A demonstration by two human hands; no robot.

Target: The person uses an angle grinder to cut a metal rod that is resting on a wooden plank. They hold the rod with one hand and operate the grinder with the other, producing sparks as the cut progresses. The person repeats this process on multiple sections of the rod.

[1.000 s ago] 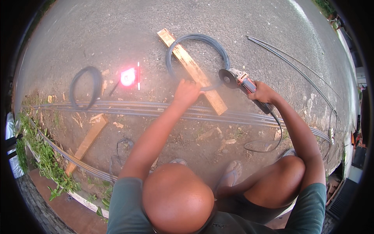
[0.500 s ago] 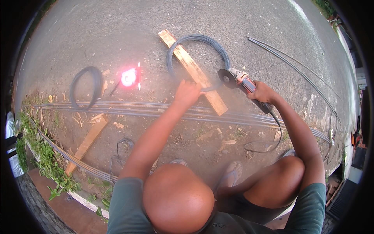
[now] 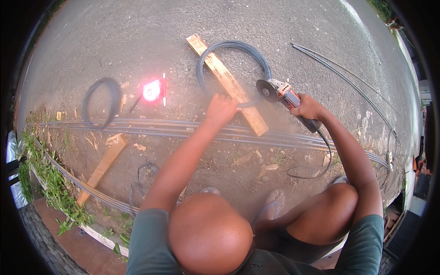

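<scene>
The left hand has its grip round a wire coil; the right hand clasps an angle grinder. Before me, the coil crosses a wooden plank on rough asphalt, near metal rods and dirt.

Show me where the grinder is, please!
In the head view, the grinder is right of centre, in the right hand, its disc near the larger wire coil.

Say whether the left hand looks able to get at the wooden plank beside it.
Likely yes, once the left hand lets go of the wire coil: nothing visible stands between it and the wooden plank.
</scene>
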